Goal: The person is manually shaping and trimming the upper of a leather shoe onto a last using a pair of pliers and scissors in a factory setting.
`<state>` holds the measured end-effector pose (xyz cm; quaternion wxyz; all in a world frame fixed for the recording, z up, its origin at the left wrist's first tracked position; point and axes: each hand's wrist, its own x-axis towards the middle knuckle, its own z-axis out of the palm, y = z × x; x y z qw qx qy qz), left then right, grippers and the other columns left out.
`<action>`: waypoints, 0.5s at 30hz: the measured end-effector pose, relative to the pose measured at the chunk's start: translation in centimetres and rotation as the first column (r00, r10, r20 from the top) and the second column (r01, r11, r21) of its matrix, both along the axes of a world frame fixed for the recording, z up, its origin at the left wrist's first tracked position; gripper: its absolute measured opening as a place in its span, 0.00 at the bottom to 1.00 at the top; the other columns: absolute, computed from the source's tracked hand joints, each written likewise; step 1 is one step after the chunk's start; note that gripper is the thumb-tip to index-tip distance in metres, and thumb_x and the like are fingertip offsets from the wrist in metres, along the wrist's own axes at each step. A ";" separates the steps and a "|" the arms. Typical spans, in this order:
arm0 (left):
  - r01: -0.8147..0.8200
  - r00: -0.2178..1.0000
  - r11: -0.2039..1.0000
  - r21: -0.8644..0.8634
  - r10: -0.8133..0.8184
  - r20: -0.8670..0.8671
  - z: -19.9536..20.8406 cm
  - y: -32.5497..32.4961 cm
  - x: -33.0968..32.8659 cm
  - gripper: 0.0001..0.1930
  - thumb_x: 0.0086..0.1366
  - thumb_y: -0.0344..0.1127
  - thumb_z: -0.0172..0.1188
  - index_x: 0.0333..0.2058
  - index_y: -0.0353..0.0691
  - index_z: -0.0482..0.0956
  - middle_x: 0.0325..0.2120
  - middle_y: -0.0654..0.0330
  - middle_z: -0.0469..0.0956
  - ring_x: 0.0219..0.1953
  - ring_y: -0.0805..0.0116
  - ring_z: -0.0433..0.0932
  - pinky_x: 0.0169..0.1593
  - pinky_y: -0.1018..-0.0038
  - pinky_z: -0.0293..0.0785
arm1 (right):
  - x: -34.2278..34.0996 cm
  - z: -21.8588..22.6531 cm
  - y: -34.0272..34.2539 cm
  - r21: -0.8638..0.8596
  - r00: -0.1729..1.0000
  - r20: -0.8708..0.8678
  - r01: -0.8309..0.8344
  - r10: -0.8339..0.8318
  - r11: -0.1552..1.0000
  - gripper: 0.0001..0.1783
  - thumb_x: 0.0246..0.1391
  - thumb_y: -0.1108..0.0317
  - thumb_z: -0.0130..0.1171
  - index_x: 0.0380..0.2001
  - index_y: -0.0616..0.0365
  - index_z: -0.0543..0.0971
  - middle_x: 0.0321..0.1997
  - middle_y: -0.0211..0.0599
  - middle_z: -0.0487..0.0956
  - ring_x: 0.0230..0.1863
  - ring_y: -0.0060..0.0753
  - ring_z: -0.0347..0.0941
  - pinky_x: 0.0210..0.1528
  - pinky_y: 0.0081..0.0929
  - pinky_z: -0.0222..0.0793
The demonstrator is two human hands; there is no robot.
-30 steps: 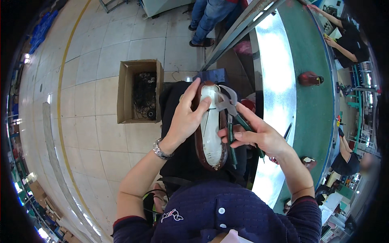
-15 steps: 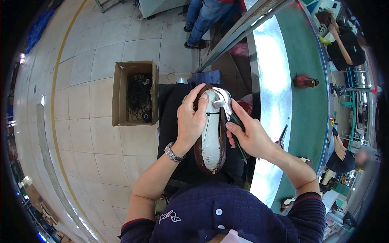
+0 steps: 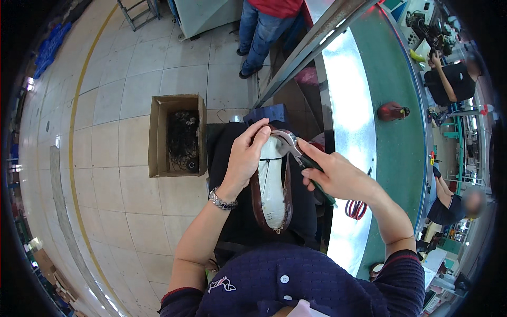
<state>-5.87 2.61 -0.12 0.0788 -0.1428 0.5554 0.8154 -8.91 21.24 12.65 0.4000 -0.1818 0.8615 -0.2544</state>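
A brown leather shoe upper (image 3: 255, 195) lies sole side up over my lap, with its pale white underside (image 3: 273, 185) showing. A thin dark cord or band crosses that underside. My left hand (image 3: 244, 161) grips the shoe's far end from the left, fingers curled over its edge. My right hand (image 3: 335, 174) is closed around the dark green handles of metal pincers (image 3: 292, 142). Their curved head rests against the edge at the far end of the shoe, close to my left fingertips. Whether the jaws pinch leather cannot be made out.
To my left a cardboard box (image 3: 151, 140) on the floor holds a dark tangle. On the right runs a metal ledge (image 3: 348, 121) with red-handled scissors (image 3: 356, 209) beside a green belt (image 3: 393, 158) bearing a dark red shoe (image 3: 392, 111). A slanting metal post (image 3: 301, 61) stands ahead; people are nearby.
The pincers' head has turned and shifted to the shoe's far edge, and my right hand has moved with it. My left hand keeps its hold. The whole view has shifted slightly.
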 end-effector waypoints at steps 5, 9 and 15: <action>0.051 0.989 0.968 -0.244 -0.083 -0.122 -1.1 -0.7 -0.1 0.20 0.71 0.39 0.52 0.55 0.33 0.72 0.53 0.51 0.75 0.52 0.65 0.74 0.57 0.74 0.66 | 0.6 1.4 -1.5 -0.059 0.921 -0.382 -0.102 0.072 0.993 0.36 0.60 0.73 0.52 0.69 0.52 0.53 0.22 0.46 0.78 0.25 0.43 0.80 0.33 0.37 0.73; 0.150 0.968 0.950 -0.272 -0.197 -0.154 -1.2 -1.7 -0.3 0.21 0.71 0.38 0.50 0.58 0.34 0.69 0.54 0.50 0.74 0.55 0.60 0.74 0.59 0.72 0.65 | 0.8 -3.4 -2.0 -0.196 0.824 -0.546 0.052 -0.153 0.979 0.35 0.60 0.71 0.52 0.69 0.50 0.54 0.26 0.55 0.78 0.27 0.60 0.76 0.30 0.48 0.72; 0.194 0.947 0.922 -0.334 -0.265 -0.180 -0.5 -2.5 -0.5 0.21 0.73 0.37 0.47 0.60 0.34 0.67 0.54 0.56 0.73 0.55 0.70 0.70 0.60 0.76 0.62 | 0.1 -1.3 -1.8 -0.308 0.657 -0.743 -0.164 -0.130 0.937 0.40 0.59 0.73 0.53 0.71 0.48 0.49 0.31 0.55 0.79 0.26 0.56 0.77 0.29 0.46 0.75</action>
